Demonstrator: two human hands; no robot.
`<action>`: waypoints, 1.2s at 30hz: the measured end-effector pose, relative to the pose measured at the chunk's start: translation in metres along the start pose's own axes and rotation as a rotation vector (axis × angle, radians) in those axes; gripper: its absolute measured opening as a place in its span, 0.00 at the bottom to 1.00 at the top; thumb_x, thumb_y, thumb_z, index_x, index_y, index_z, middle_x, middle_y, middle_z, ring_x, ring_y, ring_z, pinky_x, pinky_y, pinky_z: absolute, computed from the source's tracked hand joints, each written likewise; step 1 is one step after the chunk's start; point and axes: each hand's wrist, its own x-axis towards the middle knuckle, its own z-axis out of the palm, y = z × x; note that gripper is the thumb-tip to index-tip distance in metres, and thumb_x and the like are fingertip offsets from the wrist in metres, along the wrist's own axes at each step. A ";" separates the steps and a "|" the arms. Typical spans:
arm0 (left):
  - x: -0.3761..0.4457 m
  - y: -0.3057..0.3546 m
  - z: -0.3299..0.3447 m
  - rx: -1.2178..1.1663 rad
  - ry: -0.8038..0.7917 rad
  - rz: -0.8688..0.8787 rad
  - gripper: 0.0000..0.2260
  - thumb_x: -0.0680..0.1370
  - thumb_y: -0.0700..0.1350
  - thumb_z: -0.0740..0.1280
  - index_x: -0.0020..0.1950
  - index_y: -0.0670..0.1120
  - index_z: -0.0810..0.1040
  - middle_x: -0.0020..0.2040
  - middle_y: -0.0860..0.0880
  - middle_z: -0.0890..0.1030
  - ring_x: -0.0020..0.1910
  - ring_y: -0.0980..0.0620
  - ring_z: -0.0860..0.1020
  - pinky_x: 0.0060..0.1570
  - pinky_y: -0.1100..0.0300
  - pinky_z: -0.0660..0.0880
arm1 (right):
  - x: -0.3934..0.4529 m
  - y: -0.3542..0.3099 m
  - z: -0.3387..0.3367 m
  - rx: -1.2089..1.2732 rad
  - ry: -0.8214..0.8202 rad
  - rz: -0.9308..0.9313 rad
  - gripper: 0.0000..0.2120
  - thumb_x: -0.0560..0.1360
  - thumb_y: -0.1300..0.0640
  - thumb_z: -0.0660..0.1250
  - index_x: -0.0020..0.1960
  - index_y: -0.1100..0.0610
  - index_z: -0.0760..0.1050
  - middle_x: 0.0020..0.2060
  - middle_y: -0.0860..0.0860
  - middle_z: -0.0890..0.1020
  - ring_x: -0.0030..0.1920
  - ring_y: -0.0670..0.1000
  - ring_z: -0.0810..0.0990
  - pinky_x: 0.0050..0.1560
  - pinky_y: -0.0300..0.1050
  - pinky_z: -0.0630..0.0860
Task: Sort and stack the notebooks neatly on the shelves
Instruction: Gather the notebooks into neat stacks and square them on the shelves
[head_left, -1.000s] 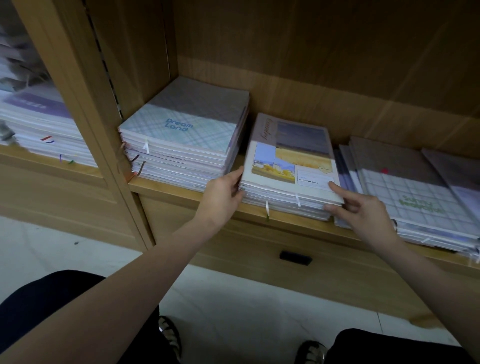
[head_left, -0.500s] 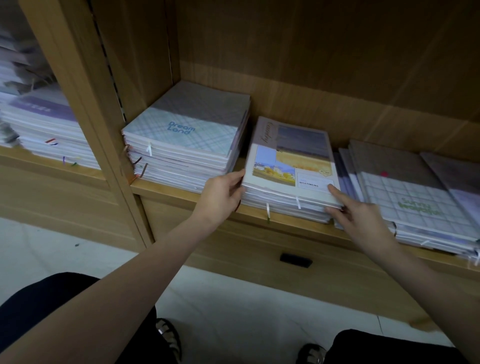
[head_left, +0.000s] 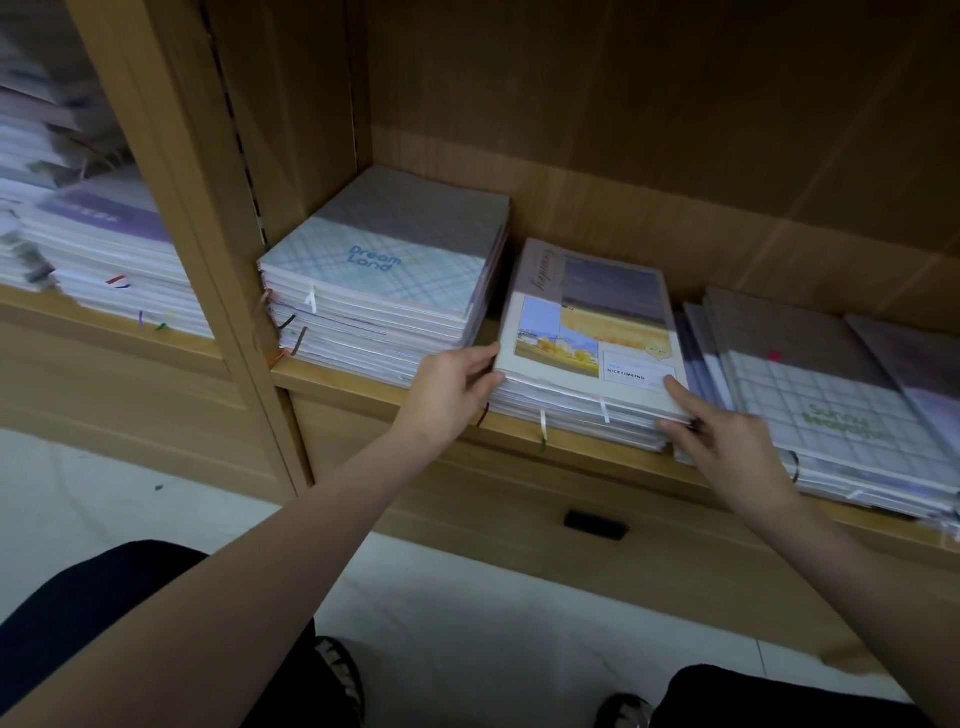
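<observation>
A middle stack of notebooks (head_left: 587, 312), topped by a cover with a yellow field picture, lies flat on the wooden shelf (head_left: 363, 382). My left hand (head_left: 452, 389) grips its front left corner, thumb on the top cover and fingers against the side. My right hand (head_left: 727, 441) pinches the front right corner, with the index finger on the cover and the thumb at the page edges. To the left sits a taller "Dream Land" stack (head_left: 384, 270). To the right lies a lower stack with a grid cover (head_left: 831, 405), fanned unevenly.
A wooden upright (head_left: 208, 260) divides this bay from the left bay, which holds more notebook piles (head_left: 104, 249). Below the shelf is a panel with a dark handle slot (head_left: 595, 524). My knees and sandals are over the pale tiled floor (head_left: 467, 623).
Both hands stay on the middle stack's front corners. My right index finger has slid slightly on the cover toward the corner. The stack has barely shifted.
</observation>
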 end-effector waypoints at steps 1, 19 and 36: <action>0.000 0.000 0.000 0.011 0.005 0.004 0.19 0.77 0.37 0.66 0.67 0.38 0.71 0.62 0.43 0.77 0.61 0.51 0.76 0.65 0.57 0.70 | 0.000 0.000 0.000 0.001 -0.001 -0.001 0.25 0.76 0.58 0.65 0.72 0.55 0.64 0.32 0.50 0.75 0.31 0.39 0.70 0.33 0.35 0.65; -0.010 -0.005 -0.002 0.039 -0.153 -0.053 0.30 0.75 0.35 0.68 0.74 0.43 0.61 0.67 0.46 0.73 0.65 0.50 0.72 0.67 0.58 0.67 | 0.008 0.003 -0.007 -0.043 -0.124 0.087 0.34 0.73 0.55 0.70 0.75 0.53 0.59 0.67 0.58 0.71 0.65 0.59 0.72 0.60 0.45 0.69; -0.001 -0.011 0.010 0.083 -0.057 -0.069 0.18 0.77 0.37 0.66 0.67 0.39 0.72 0.60 0.42 0.79 0.60 0.48 0.77 0.60 0.63 0.69 | 0.035 -0.023 0.003 0.005 -0.233 0.182 0.38 0.70 0.47 0.71 0.75 0.45 0.56 0.72 0.56 0.61 0.71 0.57 0.60 0.66 0.47 0.62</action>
